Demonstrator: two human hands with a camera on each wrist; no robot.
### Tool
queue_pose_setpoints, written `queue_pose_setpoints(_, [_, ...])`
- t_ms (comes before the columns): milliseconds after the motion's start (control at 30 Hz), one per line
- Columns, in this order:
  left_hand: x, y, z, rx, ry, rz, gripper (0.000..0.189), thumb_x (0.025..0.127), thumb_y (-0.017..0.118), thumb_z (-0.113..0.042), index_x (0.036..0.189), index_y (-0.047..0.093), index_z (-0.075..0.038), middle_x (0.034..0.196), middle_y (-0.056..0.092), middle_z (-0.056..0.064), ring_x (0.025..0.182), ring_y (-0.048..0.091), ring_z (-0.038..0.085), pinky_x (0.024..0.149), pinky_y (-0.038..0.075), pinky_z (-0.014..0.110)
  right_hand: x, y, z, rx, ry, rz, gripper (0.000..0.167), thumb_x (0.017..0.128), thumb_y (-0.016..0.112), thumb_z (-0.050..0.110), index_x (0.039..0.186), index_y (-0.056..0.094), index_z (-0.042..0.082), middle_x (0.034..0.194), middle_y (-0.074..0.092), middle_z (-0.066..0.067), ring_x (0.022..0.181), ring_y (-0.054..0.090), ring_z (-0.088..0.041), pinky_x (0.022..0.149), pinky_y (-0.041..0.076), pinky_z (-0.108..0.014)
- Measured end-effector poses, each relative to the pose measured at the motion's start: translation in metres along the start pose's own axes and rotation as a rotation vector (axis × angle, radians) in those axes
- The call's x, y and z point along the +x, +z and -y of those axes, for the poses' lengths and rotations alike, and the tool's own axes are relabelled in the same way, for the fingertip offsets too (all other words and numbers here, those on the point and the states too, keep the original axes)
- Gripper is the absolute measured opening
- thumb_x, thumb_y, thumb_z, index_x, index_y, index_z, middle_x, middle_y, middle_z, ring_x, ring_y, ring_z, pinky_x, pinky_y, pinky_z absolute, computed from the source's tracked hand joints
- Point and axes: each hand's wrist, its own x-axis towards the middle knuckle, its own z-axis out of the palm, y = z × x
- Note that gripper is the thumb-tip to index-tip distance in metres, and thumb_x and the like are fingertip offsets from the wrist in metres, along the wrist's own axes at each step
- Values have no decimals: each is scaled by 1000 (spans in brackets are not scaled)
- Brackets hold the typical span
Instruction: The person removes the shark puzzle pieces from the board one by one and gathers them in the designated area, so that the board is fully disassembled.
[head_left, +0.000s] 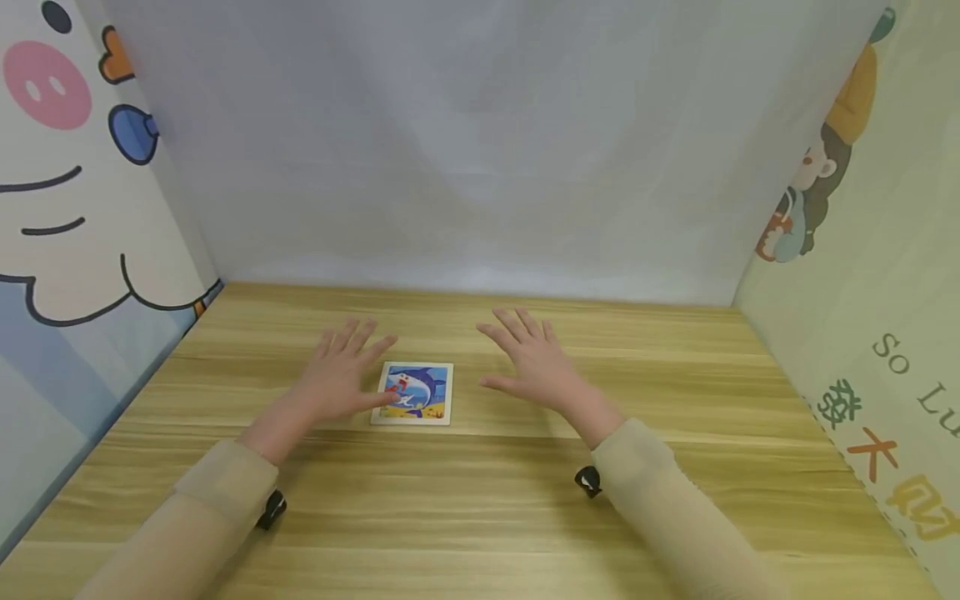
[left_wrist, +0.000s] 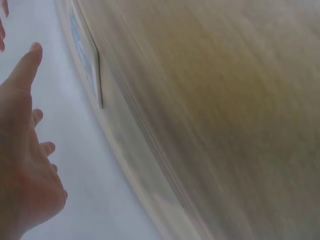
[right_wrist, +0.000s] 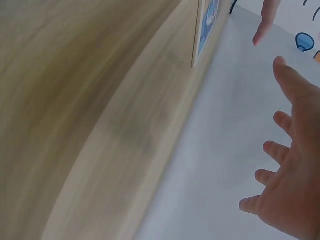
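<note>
A square picture puzzle (head_left: 427, 387) with a white border lies flat on the wooden table; it shows a blue shark over a sandy sea floor. My left hand (head_left: 337, 379) hovers at its left side with fingers spread, and the thumb overlaps the picture in the head view. To the right of the puzzle, my right hand (head_left: 536, 362) is held apart from it, fingers spread and nothing in them. In the left wrist view the puzzle (left_wrist: 85, 47) appears edge-on beyond the left hand (left_wrist: 25, 165). The right wrist view has the puzzle's edge (right_wrist: 196, 37) above the table and the right hand (right_wrist: 292, 165) raised.
The wooden table (head_left: 465, 517) reaches back to a pale grey cloth wall (head_left: 480, 150). A cartoon-printed panel (head_left: 60, 250) stands along the left side, and another printed panel (head_left: 885, 275) along the right. Black straps show under both sleeves.
</note>
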Motion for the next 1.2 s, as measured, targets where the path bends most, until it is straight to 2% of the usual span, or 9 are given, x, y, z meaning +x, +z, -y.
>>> queue_pose_setpoints(167, [9, 5, 3, -43, 58, 24, 92, 79, 65, -61, 150, 26, -19, 157, 13, 17, 144, 3, 40, 111, 1, 62, 17, 17, 7, 62, 3, 28, 75, 85, 65, 49, 148, 32, 23, 156, 22, -7, 144, 13, -35, 111, 14, -62])
queue_pose_setpoints(367, [17, 14, 7, -99, 129, 74, 88, 79, 69, -53, 149, 29, -17, 154, 23, 17, 141, 13, 42, 110, 10, 64, 32, 31, 14, 146, -14, 72, 72, 84, 69, 41, 144, 39, 17, 150, 35, -11, 140, 23, -38, 114, 17, -52])
queue_pose_setpoints(567, [22, 20, 8, -157, 141, 151, 87, 77, 69, -56, 148, 32, -22, 150, 33, 13, 139, 22, 41, 108, 15, 66, 43, 45, 14, 199, -23, 129, 63, 81, 73, 34, 137, 50, 15, 141, 49, -4, 134, 38, -27, 113, 26, -44])
queue_pose_setpoints(800, [24, 21, 10, -214, 173, 196, 77, 79, 70, -52, 142, 43, -17, 146, 38, 16, 135, 29, 41, 108, 18, 64, 59, 54, 11, 260, -58, 195, 51, 81, 74, 29, 125, 60, 8, 126, 61, -7, 118, 55, -22, 105, 39, -36])
queue_pose_setpoints(1000, [25, 25, 13, -220, 194, 209, 67, 81, 69, -49, 136, 51, -16, 145, 38, 17, 135, 29, 41, 108, 20, 63, 64, 57, 8, 287, -58, 187, 34, 82, 74, 26, 112, 68, 11, 117, 64, -6, 111, 57, -21, 101, 42, -37])
queue_pose_setpoints(1200, [24, 25, 13, -215, 216, 206, 65, 82, 68, -47, 137, 51, -15, 145, 38, 19, 134, 30, 42, 107, 21, 63, 68, 58, 10, 298, -5, 196, 29, 82, 74, 29, 107, 70, 13, 115, 64, -3, 110, 55, -20, 100, 41, -37])
